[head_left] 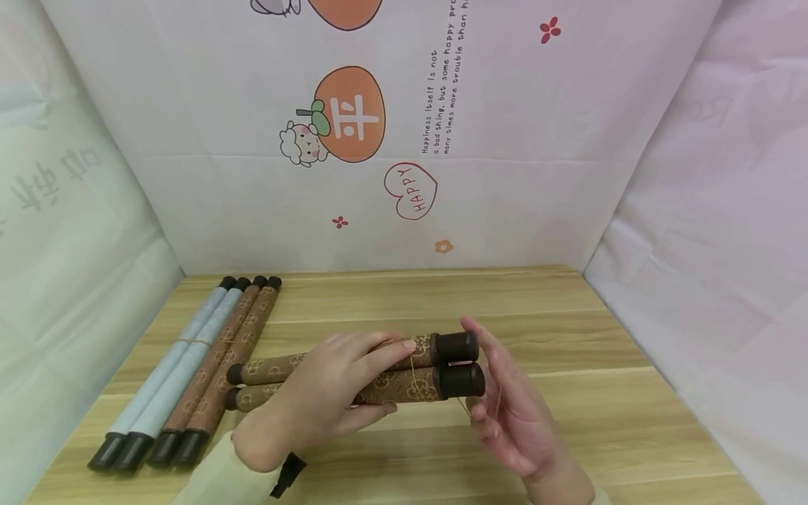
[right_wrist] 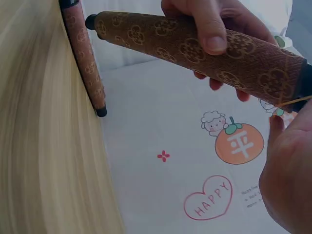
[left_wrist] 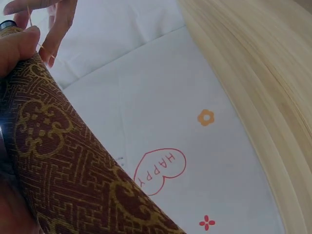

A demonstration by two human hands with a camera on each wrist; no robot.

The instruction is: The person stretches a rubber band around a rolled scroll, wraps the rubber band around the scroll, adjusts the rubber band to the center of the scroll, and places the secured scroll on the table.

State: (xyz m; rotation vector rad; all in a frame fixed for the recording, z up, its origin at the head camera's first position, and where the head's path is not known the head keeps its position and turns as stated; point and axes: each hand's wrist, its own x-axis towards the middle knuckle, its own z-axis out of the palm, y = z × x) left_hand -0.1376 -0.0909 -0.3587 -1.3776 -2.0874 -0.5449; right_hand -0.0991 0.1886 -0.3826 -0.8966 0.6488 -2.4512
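Two brown scrolls with a gold flower pattern and black end knobs (head_left: 404, 386) lie side by side in my left hand (head_left: 334, 386), raised above the table. That hand grips them around the middle, its thumb and fingers on opposite sides in the right wrist view. A thin tan rubber band (head_left: 413, 372) crosses the scrolls near their right ends. From there it stretches to my right hand (head_left: 514, 407), whose fingers hook its loop beside the black knobs. In the left wrist view, the patterned scroll (left_wrist: 53, 136) fills the near side, with the band (left_wrist: 30, 17) drawn taut beyond.
At the table's left lie two pale blue scrolls (head_left: 183, 351) and two reddish-brown scrolls (head_left: 221, 372), with a rubber band (head_left: 196, 341) across them. A white printed cloth (head_left: 505, 175) stands behind the wooden table (head_left: 600, 421), with white cloth on both sides too.
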